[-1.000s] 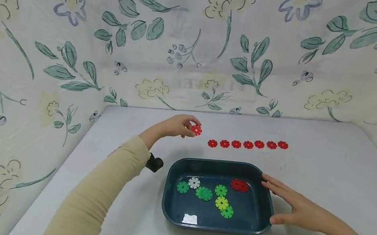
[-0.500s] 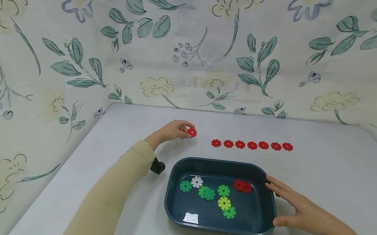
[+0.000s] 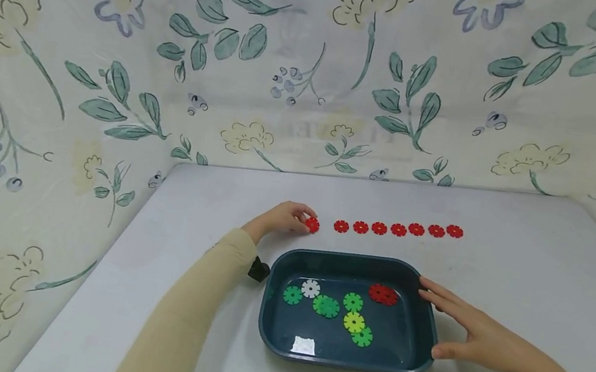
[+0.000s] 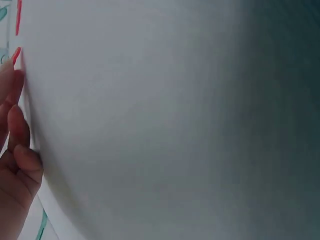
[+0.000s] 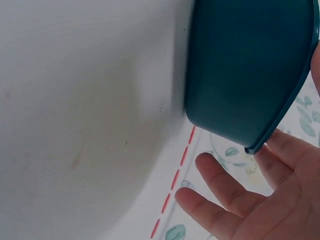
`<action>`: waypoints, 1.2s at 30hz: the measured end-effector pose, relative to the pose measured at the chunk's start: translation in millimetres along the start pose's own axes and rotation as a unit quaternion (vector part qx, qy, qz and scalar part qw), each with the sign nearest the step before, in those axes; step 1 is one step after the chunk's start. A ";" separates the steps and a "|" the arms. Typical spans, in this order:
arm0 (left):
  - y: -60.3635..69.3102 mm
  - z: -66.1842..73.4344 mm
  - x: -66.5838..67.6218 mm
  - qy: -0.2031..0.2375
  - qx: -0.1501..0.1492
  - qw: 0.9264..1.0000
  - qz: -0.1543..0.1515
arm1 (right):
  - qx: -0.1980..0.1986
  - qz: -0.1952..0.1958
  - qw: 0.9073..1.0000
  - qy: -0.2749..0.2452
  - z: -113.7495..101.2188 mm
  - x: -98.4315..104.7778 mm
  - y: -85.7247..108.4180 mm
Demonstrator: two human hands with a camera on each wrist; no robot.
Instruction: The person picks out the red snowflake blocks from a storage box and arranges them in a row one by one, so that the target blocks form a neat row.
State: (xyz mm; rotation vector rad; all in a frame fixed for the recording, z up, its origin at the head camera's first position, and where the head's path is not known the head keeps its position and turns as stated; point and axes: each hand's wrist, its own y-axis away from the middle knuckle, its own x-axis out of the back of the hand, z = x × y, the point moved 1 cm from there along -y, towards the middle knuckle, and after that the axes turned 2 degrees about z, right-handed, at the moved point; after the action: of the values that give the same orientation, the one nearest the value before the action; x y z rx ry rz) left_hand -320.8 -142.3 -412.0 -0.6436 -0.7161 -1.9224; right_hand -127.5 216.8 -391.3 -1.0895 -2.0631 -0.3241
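Note:
My left hand (image 3: 284, 217) pinches a red notched disc (image 3: 313, 225) between thumb and fingertips, just left of a row of several similar red discs (image 3: 379, 228) on the table. The held disc stands tilted, low over the tabletop; whether its edge touches is unclear. In the left wrist view the fingers and the red disc (image 4: 16, 55) show at the left edge. My right hand (image 3: 484, 336) rests at the right end of a dark blue tray (image 3: 341, 363), fingers spread and fairly straight. In the right wrist view, some fingers and the thumb touch the tray's rim (image 5: 280, 117).
Inside the tray lie green discs (image 3: 326, 306), a white disc (image 3: 310, 289), a yellow disc (image 3: 354, 322) and overlapping red discs (image 3: 382, 294). White table surface (image 3: 530, 259) extends to the right. A flower-patterned curtain (image 3: 295, 50) stands behind the table.
My left hand first drew slightly left with the red disc, then came right and down, level with the row's left end. The right hand stays at the tray. The head view has shifted slightly.

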 end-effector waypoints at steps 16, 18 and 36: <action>-3.8 12.6 -13.5 -0.135 -0.002 0.991 0.012 | 0.016 -0.003 1.000 -0.001 0.8 1.1 -0.2; -3.9 13.5 -13.6 -0.136 0.003 0.991 0.016 | 0.017 -0.002 1.000 0.001 0.4 1.4 -0.3; -6.3 8.9 -11.4 -0.121 0.020 0.992 0.012 | 0.016 0.005 1.000 0.005 -0.3 0.7 0.0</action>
State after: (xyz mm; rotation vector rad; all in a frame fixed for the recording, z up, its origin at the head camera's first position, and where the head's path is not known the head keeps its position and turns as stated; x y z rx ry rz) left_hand -320.6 -126.8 -415.2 -0.8665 -0.8928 -1.8206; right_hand -127.6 217.1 -390.6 -1.0755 -2.0471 -0.2899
